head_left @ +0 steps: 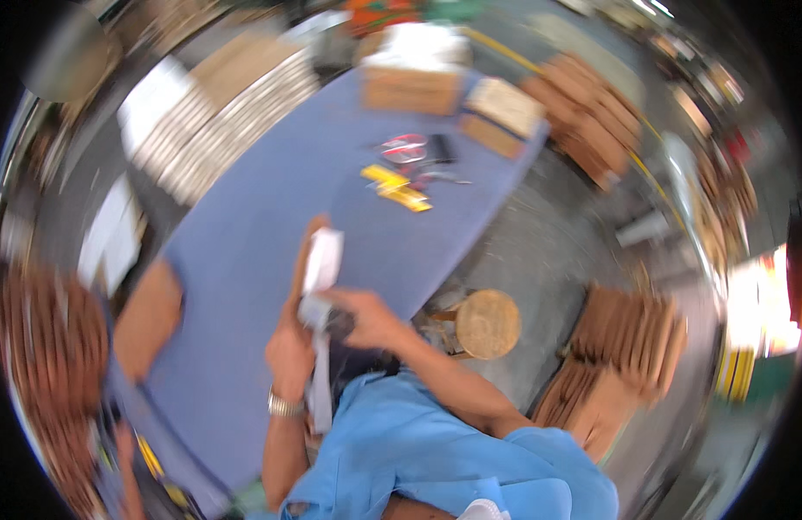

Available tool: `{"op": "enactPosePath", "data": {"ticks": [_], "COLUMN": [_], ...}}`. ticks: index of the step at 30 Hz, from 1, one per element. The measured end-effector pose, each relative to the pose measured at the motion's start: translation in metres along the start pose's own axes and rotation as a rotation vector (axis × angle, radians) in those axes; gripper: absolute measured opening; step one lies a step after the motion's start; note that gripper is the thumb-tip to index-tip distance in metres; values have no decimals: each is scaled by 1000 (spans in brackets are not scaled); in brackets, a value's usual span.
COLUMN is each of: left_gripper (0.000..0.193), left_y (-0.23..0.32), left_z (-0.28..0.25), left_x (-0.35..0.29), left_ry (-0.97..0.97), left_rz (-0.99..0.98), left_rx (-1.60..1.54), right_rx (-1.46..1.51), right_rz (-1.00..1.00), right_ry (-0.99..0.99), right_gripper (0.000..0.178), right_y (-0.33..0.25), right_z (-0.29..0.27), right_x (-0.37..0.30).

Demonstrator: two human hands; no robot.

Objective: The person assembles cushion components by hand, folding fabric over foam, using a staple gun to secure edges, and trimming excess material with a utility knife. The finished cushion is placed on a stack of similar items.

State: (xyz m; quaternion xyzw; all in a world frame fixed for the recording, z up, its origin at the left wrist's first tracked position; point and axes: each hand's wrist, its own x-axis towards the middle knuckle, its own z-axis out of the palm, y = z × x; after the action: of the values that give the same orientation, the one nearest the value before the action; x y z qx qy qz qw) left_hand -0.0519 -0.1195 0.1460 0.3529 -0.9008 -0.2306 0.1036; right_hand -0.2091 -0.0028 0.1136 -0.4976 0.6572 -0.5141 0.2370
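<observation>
Motion blurs both hands over the near part of the blue table. My left hand, with a wristwatch on its wrist, is closed around a narrow brown piece that looks like cardboard. Against its right side lies a small white rectangular piece. Coming in from the right, my right hand grips a small grey and dark object, its kind too blurred to make out. A pale strip hangs below it, next to my left wrist.
Yellow tools, a red and white round item and a dark flat item lie farther up the table. Cardboard boxes stand at its far end. A round wooden stool and cardboard stacks are to the right.
</observation>
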Motion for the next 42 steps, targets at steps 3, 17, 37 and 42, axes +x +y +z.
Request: {"op": "enactPosePath", "data": {"ticks": [3, 17, 37, 42], "left_gripper": [61, 70, 74, 80], "left_y": [-21, -68, -28, -3], "left_z": [-4, 70, 63, 54], "left_x": [-7, -17, 0, 2], "left_ry": [-107, -119, -9, 30], "left_rz": [-102, -448, -476, -393], "left_rx": [-18, -1197, -927, -614], "right_rx": [91, 140, 105, 128], "right_rz": [61, 284, 32, 0], "right_ry": [-24, -399, -571, -561], "right_gripper": [72, 45, 55, 58], "right_y": [21, 13, 38, 39], "right_z": [22, -25, -46, -52], "right_x": [-2, 66, 95, 94]}}
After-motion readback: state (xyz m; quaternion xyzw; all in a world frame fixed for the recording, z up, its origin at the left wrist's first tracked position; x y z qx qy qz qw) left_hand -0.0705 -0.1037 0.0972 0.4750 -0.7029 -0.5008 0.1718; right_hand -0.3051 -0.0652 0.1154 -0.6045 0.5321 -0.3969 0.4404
